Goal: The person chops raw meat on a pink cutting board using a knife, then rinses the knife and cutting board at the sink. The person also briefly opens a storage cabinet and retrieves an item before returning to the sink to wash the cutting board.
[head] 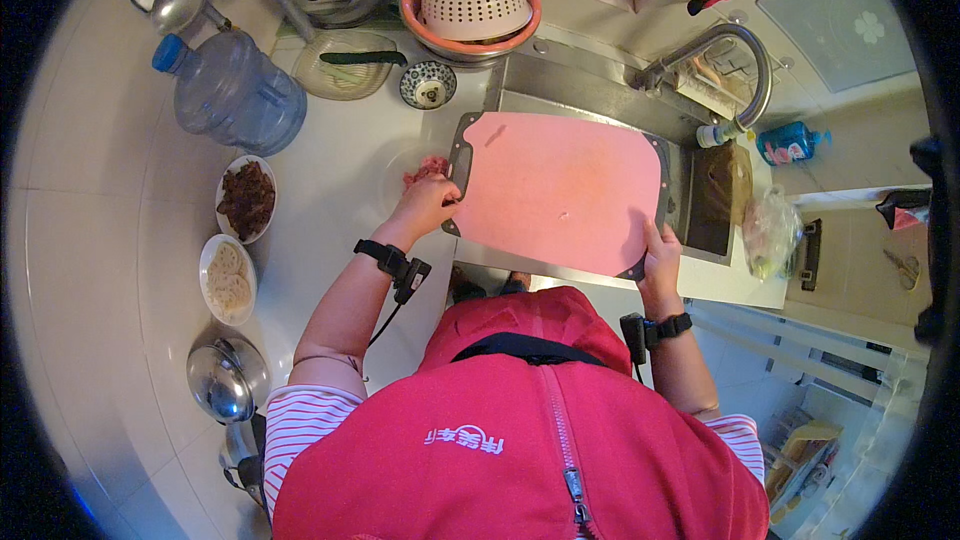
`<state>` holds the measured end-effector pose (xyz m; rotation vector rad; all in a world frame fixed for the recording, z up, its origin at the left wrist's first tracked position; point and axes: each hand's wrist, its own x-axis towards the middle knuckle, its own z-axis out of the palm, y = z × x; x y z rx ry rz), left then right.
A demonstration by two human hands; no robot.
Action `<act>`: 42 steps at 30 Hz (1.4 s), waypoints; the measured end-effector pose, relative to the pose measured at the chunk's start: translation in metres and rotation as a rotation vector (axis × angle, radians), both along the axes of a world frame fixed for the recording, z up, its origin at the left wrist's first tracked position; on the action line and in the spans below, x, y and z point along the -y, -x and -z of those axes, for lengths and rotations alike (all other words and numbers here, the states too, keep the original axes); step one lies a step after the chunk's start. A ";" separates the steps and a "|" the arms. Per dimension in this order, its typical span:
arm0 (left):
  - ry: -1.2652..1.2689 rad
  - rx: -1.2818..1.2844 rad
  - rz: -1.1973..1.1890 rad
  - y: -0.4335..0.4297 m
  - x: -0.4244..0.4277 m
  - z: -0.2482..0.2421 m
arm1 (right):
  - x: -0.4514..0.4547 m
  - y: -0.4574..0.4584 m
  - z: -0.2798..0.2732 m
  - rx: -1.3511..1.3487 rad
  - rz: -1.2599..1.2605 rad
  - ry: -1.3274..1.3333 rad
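A pink cutting board (562, 187) with dark corners is held over the front of the sink, a small scrap lying on its face. My right hand (661, 259) grips its lower right corner, thumb on top. At the board's left edge, by the dark handle, is my left hand (429, 204), its fingers curled against the rim. Just beyond that hand lies raw sliced meat (427, 169), seemingly in a clear bowl on the white counter; the board and hand partly hide it. Whether the left fingers also pinch a bit of meat cannot be told.
Behind the steel sink (517, 82) arches a faucet (765, 75). A small patterned bowl (427, 85), a glass plate with a cucumber (360, 58) and a white colander (476, 4) stand at the back. Leftward are a water jug (240, 97), a plate of browned meat (247, 199) and sliced lotus root (225, 281).
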<state>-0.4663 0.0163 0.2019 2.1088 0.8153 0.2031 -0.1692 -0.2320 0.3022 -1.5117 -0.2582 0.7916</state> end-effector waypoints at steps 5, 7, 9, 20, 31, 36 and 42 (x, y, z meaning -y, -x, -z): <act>-0.191 0.039 0.026 0.001 0.002 0.004 | 0.003 0.000 0.004 -0.054 -0.008 0.017; -0.199 0.037 -0.028 0.005 0.003 0.002 | 0.004 0.000 0.007 -0.056 0.005 -0.009; -0.174 0.010 -0.118 0.013 0.001 0.002 | 0.005 -0.001 0.009 -0.060 -0.002 -0.048; -0.290 -0.071 -0.239 0.016 -0.014 0.000 | 0.012 -0.005 0.005 -0.019 0.008 0.048; -0.109 -0.101 -0.150 -0.091 -0.035 -0.026 | 0.015 0.006 0.003 -0.053 -0.048 0.029; -0.056 -0.039 -0.182 -0.095 -0.026 -0.028 | 0.015 0.009 0.006 -0.052 -0.028 0.002; -0.186 0.000 -0.133 -0.098 -0.015 -0.042 | 0.013 0.007 0.002 -0.060 -0.021 0.035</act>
